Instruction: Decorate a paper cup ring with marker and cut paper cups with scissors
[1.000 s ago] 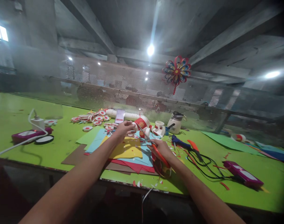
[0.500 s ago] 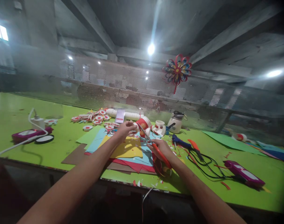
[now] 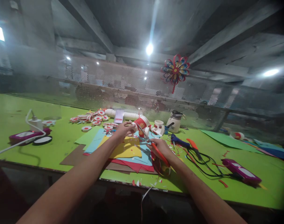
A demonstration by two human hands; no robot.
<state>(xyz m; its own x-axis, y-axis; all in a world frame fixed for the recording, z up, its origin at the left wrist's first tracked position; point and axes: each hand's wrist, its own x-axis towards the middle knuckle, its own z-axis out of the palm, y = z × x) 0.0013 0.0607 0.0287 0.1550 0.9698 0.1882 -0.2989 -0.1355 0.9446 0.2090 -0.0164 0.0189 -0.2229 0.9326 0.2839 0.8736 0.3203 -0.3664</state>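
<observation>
Right hand (image 3: 161, 148): fingers closed through the handles of the red-handled scissors (image 3: 153, 146), blades parted and pointing up-left toward the left hand (image 3: 123, 129). Left hand: fingers pinched on a small piece of paper, too blurred to describe, held at the blade tips. Both hands sit above the stack of coloured paper sheets (image 3: 126, 149), yellow on top, lying on the green desk (image 3: 62, 140). Behind the stack: scattered red-and-white paper discs (image 3: 95, 119). Right of the stack: a blue glue gun (image 3: 179, 142) with black cable.
</observation>
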